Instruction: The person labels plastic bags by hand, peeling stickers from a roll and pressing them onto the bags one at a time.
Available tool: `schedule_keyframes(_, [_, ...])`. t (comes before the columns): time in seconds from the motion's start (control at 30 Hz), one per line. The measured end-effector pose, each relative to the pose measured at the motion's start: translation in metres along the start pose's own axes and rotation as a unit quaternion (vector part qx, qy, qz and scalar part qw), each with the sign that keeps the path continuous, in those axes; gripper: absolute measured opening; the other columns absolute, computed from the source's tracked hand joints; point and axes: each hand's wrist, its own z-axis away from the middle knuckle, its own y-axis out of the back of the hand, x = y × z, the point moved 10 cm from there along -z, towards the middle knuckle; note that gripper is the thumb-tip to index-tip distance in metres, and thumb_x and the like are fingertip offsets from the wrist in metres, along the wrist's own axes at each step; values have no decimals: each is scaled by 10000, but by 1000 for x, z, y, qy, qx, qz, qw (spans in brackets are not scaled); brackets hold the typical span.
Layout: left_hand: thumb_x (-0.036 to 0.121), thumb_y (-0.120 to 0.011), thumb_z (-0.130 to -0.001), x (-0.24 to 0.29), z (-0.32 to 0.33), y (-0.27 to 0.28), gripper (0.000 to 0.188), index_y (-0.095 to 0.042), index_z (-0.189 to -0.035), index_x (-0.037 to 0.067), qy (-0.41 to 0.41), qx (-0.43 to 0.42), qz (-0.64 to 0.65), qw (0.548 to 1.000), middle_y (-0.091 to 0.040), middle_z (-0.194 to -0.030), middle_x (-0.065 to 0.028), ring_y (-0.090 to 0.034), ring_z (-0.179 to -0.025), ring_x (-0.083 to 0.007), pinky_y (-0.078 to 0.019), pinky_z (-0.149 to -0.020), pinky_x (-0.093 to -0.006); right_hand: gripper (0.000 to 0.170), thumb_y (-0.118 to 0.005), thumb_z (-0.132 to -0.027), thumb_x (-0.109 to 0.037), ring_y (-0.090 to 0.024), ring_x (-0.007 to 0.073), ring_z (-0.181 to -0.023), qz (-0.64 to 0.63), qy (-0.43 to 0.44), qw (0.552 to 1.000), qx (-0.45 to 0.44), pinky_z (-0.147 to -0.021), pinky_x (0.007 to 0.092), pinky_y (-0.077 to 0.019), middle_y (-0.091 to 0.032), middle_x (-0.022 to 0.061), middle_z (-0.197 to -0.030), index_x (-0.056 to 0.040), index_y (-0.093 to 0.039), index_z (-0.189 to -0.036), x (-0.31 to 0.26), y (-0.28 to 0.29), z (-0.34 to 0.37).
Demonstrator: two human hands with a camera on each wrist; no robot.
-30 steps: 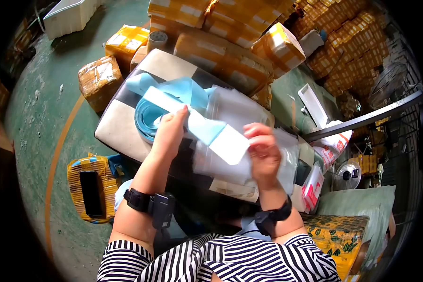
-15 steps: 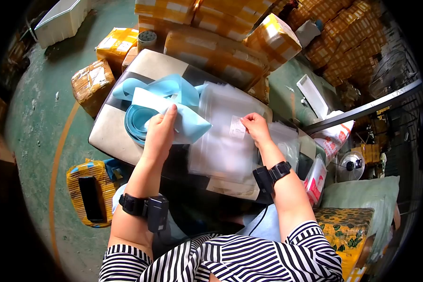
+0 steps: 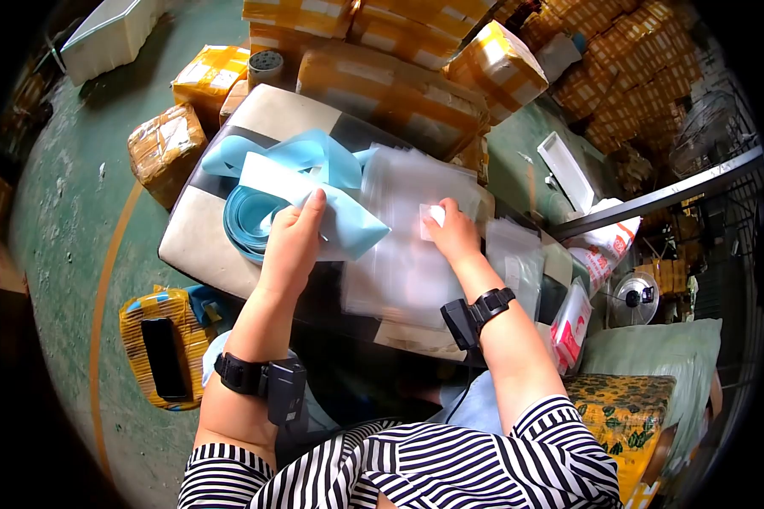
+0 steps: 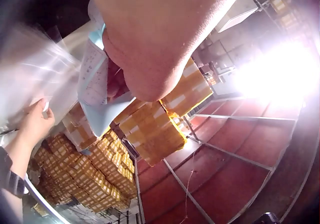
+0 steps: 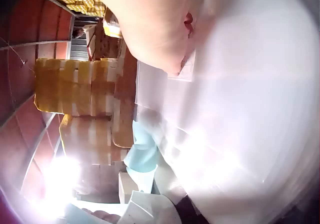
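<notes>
My left hand (image 3: 295, 237) grips a light blue strip of label backing paper (image 3: 356, 227), thumb on top. Behind it the strip runs in loose loops to a coiled roll (image 3: 244, 222). A folded end of the strip with printed white labels (image 4: 94, 69) shows in the left wrist view. To the right, my right hand (image 3: 457, 237) pinches a small white label (image 3: 426, 227) over a stack of clear plastic bags (image 3: 386, 284). In the left wrist view a white bit shows between its thumb and fingers. In the right wrist view my hand hides most of the label (image 5: 186, 73).
The stack lies on a black-and-cream padded seat (image 3: 197, 227), with more clear bags (image 3: 514, 254) at its right. Taped cartons (image 3: 390, 93) stand behind. A phone (image 3: 163, 356) rests on a taped parcel at left. A metal bar (image 3: 654, 197) crosses the right side.
My right hand moved from the strip's end to the bag stack with the white label, then slightly left over it, fingers closer round the label. My left hand keeps hold of the strip.
</notes>
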Motion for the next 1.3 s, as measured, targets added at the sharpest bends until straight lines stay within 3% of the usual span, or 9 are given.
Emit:
schedule_keyframes(0.07, [370, -485, -881, 0, 0, 1, 405, -559, -694, 19, -1, -1, -2, 1000, -447, -604, 29, -381, -556, -51, -292, -496, -197, 420, -585, -772, -243, -554, 355, -897, -13, 49, 995, 84, -762, 410, -451, -583, 183, -966, -98, -432, -1135, 3, 17, 8])
schedule_keyframes(0.47, [361, -485, -882, 0, 3, -2, 381, -573, -754, 13, 7, 1, 14, 1000, -480, -647, 8, -398, -591, -59, -313, -522, -202, 386, -536, -796, -130, -544, 321, -897, 40, -95, 991, -80, -763, 399, -435, -581, 139, -908, -112, -458, -1174, 29, 4, 24])
schedule_keyframes(0.57, [360, -487, -881, 1, 2, -3, 382, -575, -746, 13, 4, -2, 7, 1000, -478, -638, 9, -395, -584, -60, -315, -523, -202, 454, -536, -789, -170, -498, 315, -1023, 53, 21, 996, 75, -811, 393, -427, -534, 153, -1094, -133, -398, -1220, 22, 27, 27])
schedule_keyframes(0.77, [361, -489, -879, -2, 1, -3, 390, -573, -730, 11, 1, -18, -4, 1000, -471, -623, 11, -396, -577, -61, -316, -523, -201, 545, -524, -797, -252, -355, 300, -1193, 70, 184, 978, 70, -963, 468, -289, -380, 94, -1303, -136, -316, -1287, 18, -16, 39])
schedule_keyframes(0.9, [363, -488, -879, -1, 4, -4, 390, -570, -744, 7, 8, -12, 0, 1000, -474, -630, 6, -403, -582, -70, -320, -528, -204, 596, -450, -829, -389, -164, 265, -1306, 71, 114, 991, -18, -1003, 550, -167, -197, 46, -1417, -171, -242, -1343, 10, -32, 54])
schedule_keyframes(1.03, [371, -484, -879, 2, 3, -4, 391, -570, -765, 6, -8, -21, -8, 1000, -484, -644, -1, -411, -593, -79, -331, -540, -212, 765, -605, -745, -377, -301, 330, -1229, -56, -98, 982, 152, -1002, 425, -258, -325, 191, -1329, -48, -234, -1328, 77, 16, 42])
schedule_keyframes(1.07, [372, -483, -879, 1, 4, -2, 392, -571, -765, 7, -3, -15, -3, 1000, -487, -648, -3, -413, -597, -79, -334, -543, -213, 825, -680, -699, -320, -349, 352, -1200, -116, -176, 974, 79, -990, 367, -294, -349, 235, -1301, 33, -242, -1303, 98, 3, 41])
schedule_keyframes(1.17, [374, -482, -879, 1, 4, -6, 395, -572, -765, 7, 4, -14, 16, 1000, -495, -655, -6, -420, -605, -80, -342, -551, -215, 697, -711, -674, -300, -539, 269, -932, -68, -160, 983, 64, -815, 342, -430, -571, 151, -1010, 28, -406, -1208, 109, 7, 42])
schedule_keyframes(1.3, [374, -484, -877, -2, 1, -6, 396, -576, -768, 5, -7, -25, 16, 1000, -504, -651, -11, -429, -604, -80, -350, -546, -216, 348, -656, -746, -215, -548, 136, -654, -197, -134, 970, 44, -610, 265, -455, -585, 37, -718, 17, -560, -986, 126, -9, 33])
